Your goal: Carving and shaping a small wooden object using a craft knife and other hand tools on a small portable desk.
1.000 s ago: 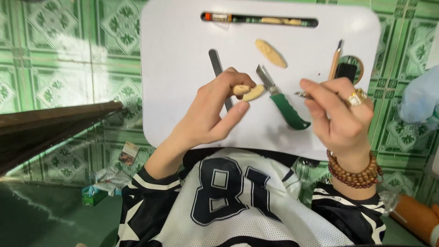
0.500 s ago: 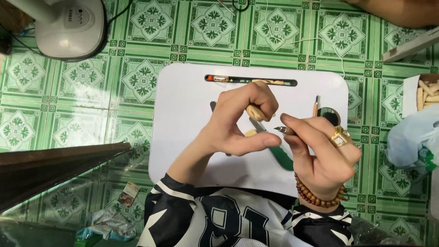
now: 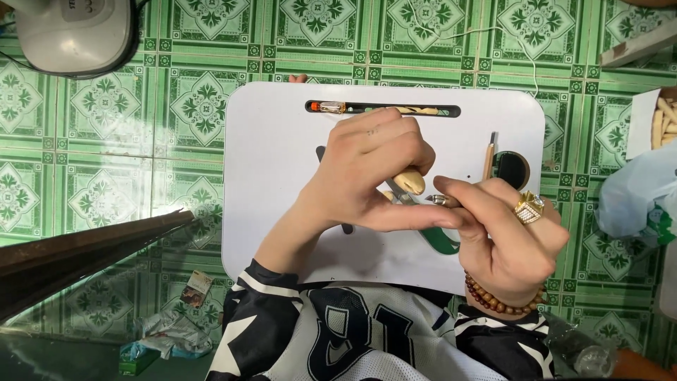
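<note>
Left hand (image 3: pixel 367 176) has its fingers clamped on the pale wooden piece (image 3: pixel 410 183) above the white desk (image 3: pixel 268 212); right hand (image 3: pixel 504 236) pinches a thin metal-tipped tool (image 3: pixel 441 200) against it. Best to brace both wrists and take shallow strokes.

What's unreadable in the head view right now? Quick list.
- Pale wooden piece: mostly hidden in the left hand; full shape unclear.
- Metal tool tip: shaft hidden by the right hand.
- Green-handled tool: only part of the handle shows, under both hands.
- Box of pale pieces: cut off by the right edge.
- Fan base: cut off at the top left.
</note>
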